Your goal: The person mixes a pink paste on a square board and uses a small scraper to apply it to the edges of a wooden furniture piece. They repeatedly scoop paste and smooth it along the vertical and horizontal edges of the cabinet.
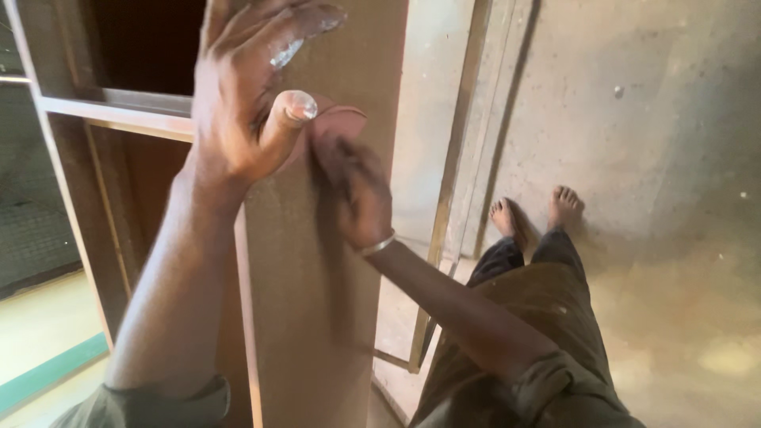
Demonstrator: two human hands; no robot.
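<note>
Two hands work on the same upright board (317, 261). The right hand (357, 194) has its fingers curled and closed on a small pinkish pad (342, 121), which looks like sandpaper, and presses it flat on the face of the board. The pad lies under the fingertips and sticks out above them. This hand is blurred, so I cannot tell how each finger sits. A thin metal bangle (377, 245) is around its wrist.

The left hand (246, 103) is just beside it, to the left. Its fingers are spread open and hold nothing. The palm rests against the left edge of the board, and the thumb (287, 119) reaches across the edge until it touches the pad. White dust is on the thumb nail and on one finger.

Left of the board stands a wooden frame (95, 111) with a dark opening at the top. Right of the board, light panels (468, 119) lean against a grey wall (634, 103). Near the wall, two bare feet (535, 214) stand on the dusty floor (682, 333), and the person wears brown trousers (547, 309).
</note>
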